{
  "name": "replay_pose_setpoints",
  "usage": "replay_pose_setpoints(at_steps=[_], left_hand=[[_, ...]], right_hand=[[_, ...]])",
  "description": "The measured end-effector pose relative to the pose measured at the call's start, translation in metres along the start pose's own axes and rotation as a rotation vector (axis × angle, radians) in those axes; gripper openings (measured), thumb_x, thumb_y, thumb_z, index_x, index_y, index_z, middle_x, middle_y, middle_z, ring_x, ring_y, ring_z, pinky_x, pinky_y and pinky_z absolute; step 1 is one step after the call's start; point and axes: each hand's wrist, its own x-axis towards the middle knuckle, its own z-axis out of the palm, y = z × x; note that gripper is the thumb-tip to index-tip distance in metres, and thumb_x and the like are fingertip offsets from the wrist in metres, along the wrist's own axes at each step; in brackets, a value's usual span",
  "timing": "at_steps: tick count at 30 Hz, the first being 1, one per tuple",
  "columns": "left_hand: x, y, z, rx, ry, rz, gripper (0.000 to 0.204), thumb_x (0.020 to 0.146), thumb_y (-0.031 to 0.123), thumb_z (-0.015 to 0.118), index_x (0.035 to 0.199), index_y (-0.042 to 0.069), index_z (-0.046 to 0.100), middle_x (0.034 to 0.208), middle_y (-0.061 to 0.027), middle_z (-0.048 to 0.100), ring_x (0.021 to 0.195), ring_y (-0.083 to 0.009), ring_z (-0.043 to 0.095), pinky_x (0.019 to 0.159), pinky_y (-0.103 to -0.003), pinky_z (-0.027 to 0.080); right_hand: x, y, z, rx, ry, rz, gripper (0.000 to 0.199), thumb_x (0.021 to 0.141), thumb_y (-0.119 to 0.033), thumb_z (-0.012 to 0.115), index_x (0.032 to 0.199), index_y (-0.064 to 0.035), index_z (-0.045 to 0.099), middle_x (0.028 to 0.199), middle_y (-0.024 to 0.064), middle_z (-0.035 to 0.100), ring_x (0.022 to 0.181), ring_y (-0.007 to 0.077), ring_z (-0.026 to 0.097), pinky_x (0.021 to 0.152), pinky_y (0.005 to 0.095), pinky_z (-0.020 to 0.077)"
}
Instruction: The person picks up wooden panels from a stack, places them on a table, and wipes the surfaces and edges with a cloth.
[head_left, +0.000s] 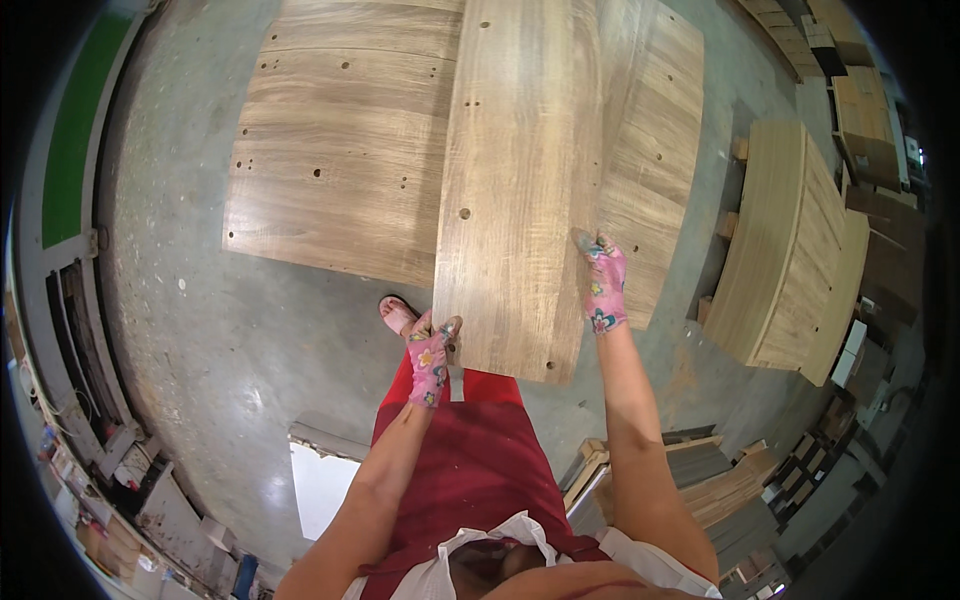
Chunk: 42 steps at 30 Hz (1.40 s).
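A long wood-grain board [515, 200] with several drilled holes lies in front of me, its near end close to my legs. My left hand [430, 360], in a pink flowered glove, grips the near left corner of this board, thumb on top. At the board's right edge my right hand [605, 285], gloved alike, closes round the edge, thumb on the upper face; its other fingers are partly hidden. Beneath the held board are wider wood-grain panels [330, 160], also drilled, which stick out on the left and on the right [655, 150].
A stack of wood-grain boards [775, 260] rests on wooden blocks at the right. More boards [730, 490] lie behind my right arm. A white panel [322, 485] is on the concrete floor [170, 250] at lower left. Machinery with a green panel [85, 130] runs along the left.
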Motion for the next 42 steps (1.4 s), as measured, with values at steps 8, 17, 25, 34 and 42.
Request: replay_pose_setpoints(at_steps=[8,17,25,34,42], left_hand=[[0.012,-0.04,0.007,0.27,0.2,0.244,0.043,0.069,0.005,0.071,0.108,-0.004,0.054,0.079,-0.0004,0.059,0.062,-0.004,0.051,0.055,-0.017,0.041],[0.02,-0.028,0.013,0.371,0.146,-0.031,0.05,0.07,0.005,0.07,0.115,0.0,0.05,0.098,-0.0069,0.056,0.074,-0.0108,0.053,0.066,-0.023,0.044],[0.055,-0.009,-0.025,0.882,0.129,0.548,0.057,0.071,0.019,0.068,0.121,0.005,0.046,0.116,-0.0152,0.05,0.109,-0.0277,0.046,0.094,-0.036,0.035],[0.108,-0.037,-0.047,0.892,-0.153,-0.219,0.082,0.061,0.035,0.077,0.125,0.001,0.037,0.091,-0.0156,0.061,0.075,-0.0228,0.059,0.066,-0.029,0.047],[0.074,-0.098,-0.025,0.864,-0.131,0.055,0.095,0.052,0.037,0.081,0.125,-0.003,0.035,0.107,-0.0172,0.056,0.098,-0.0252,0.054,0.084,-0.029,0.043]], right_hand=[[0.01,0.036,-0.044,-0.07,0.191,0.05,0.031,0.077,-0.001,0.052,0.106,0.0083,0.051,0.102,0.0093,0.053,0.099,0.0191,0.048,0.093,0.0295,0.0319],[0.023,0.1,-0.091,-0.027,0.165,0.19,0.062,0.079,-0.008,0.057,0.13,0.0073,0.027,0.13,0.016,0.037,0.117,0.0221,0.038,0.098,0.0288,0.0274],[-0.021,0.075,-0.09,-0.472,0.081,0.18,0.046,0.08,-0.016,0.053,0.124,-0.0085,0.043,0.115,0.0076,0.051,0.089,0.0166,0.054,0.075,0.0279,0.0454],[-0.06,0.176,-0.11,-0.192,-0.085,0.723,0.083,0.071,-0.055,0.061,0.128,-0.0005,0.034,0.129,0.0115,0.04,0.117,0.027,0.038,0.093,0.0429,0.0317],[-0.053,0.186,-0.113,-0.003,-0.035,0.588,0.069,0.076,-0.037,0.063,0.128,-0.0009,0.036,0.127,0.0077,0.041,0.116,0.0206,0.039,0.098,0.0335,0.029]])
